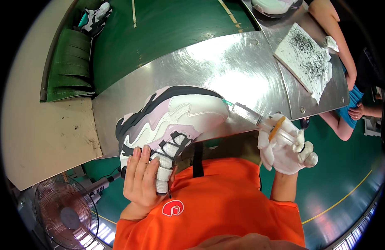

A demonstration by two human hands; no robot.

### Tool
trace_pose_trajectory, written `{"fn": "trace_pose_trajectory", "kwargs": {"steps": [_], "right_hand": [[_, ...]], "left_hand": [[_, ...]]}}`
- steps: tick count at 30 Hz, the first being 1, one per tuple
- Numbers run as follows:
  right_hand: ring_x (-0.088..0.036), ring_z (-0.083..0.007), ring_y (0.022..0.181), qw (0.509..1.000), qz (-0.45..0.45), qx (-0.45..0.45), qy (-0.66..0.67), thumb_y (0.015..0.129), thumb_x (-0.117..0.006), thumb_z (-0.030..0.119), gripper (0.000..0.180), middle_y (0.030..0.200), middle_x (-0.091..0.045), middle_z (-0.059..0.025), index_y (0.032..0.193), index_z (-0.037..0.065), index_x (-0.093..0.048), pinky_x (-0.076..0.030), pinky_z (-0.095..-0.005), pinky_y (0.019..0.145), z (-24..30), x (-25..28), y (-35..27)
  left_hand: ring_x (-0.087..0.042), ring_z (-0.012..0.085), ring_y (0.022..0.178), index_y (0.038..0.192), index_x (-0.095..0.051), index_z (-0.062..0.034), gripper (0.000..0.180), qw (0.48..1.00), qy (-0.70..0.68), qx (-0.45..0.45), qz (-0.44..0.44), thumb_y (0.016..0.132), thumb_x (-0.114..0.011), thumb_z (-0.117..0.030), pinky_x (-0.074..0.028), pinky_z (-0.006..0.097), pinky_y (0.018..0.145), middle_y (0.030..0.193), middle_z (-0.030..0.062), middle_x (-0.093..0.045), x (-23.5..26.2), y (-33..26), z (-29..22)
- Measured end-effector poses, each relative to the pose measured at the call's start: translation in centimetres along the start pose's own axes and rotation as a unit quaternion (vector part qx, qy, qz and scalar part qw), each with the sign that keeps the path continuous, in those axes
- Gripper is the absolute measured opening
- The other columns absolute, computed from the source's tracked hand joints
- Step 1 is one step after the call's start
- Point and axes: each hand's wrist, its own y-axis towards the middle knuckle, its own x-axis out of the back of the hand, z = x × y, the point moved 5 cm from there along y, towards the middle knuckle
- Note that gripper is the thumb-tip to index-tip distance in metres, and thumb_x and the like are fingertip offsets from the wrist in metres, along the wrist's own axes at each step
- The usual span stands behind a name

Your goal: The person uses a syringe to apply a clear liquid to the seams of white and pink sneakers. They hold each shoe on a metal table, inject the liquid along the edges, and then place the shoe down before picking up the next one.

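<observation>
A white, lilac and black sneaker [196, 109] is tilted on its side above the metal bench, its sole facing away from me and its toe to the right. Bare fingers of my left hand [140, 181] wrap round its collar and tongue. My right hand [284, 156], in a white glove, is closed round a clear syringe [248, 115] with a yellowish band or flange. The syringe's green needle tip [227, 102] meets the edge between the black sole and the white toe; whether any glue comes out is too small to see.
A shiny metal bench [159, 79] spans the middle, with a green conveyor belt [171, 29] beyond it. Another sneaker [96, 18] lies far left, and a shoe [276, 7] stands at the top. A black-specked white pad [303, 56] lies near a co-worker's arm [336, 37]. A fan [67, 212] stands lower left.
</observation>
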Motion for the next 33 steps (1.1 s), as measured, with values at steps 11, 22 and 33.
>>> {"fn": "trace_pose_trajectory", "kwargs": {"steps": [11, 22, 33], "right_hand": [[-0.056, -0.047, 0.088, 0.994, -0.06, 0.09, -0.014, 0.075, -0.075, 0.045, 0.029, 0.135, -0.038, -0.0345, 0.092, 0.022, -0.072, -0.047, -0.0319, 0.041, -0.3, -2.3, -1.6], [-0.055, -0.0236, 0.055, 0.966, -0.197, 0.029, -0.167, 0.061, -0.083, 0.041, 0.082, 0.101, -0.061, -0.0295, 0.113, -0.016, -0.056, -0.045, -0.0277, 0.047, 0.5, -5.5, -0.3], [-0.051, -0.0166, 0.064, 0.933, -0.254, -0.066, -0.245, 0.043, -0.076, 0.01, 0.095, 0.095, -0.064, -0.0181, 0.13, -0.015, -0.046, -0.047, -0.0258, 0.063, 0.0, -6.1, -0.2]], "left_hand": [[-0.064, 0.0426, 0.107, 0.112, -0.056, 0.0009, 0.052, 0.999, 0.014, -0.009, -0.035, 0.075, -0.082, -0.023, -0.051, 0.047, 0.093, 0.115, 0.0257, -0.065, -0.4, -0.5, -0.5], [-0.066, 0.0408, 0.105, 0.112, -0.058, 0.0012, 0.049, 0.999, 0.013, -0.018, -0.048, 0.075, -0.082, -0.021, -0.053, 0.045, 0.092, 0.112, 0.0241, -0.067, -0.2, -0.1, -0.4], [-0.066, 0.0392, 0.104, 0.107, -0.061, 0.0022, 0.049, 0.998, -0.059, 0.001, 0.034, 0.071, -0.084, -0.022, -0.052, 0.043, 0.091, 0.112, 0.0228, -0.067, 1.0, 3.7, 1.8]]}}
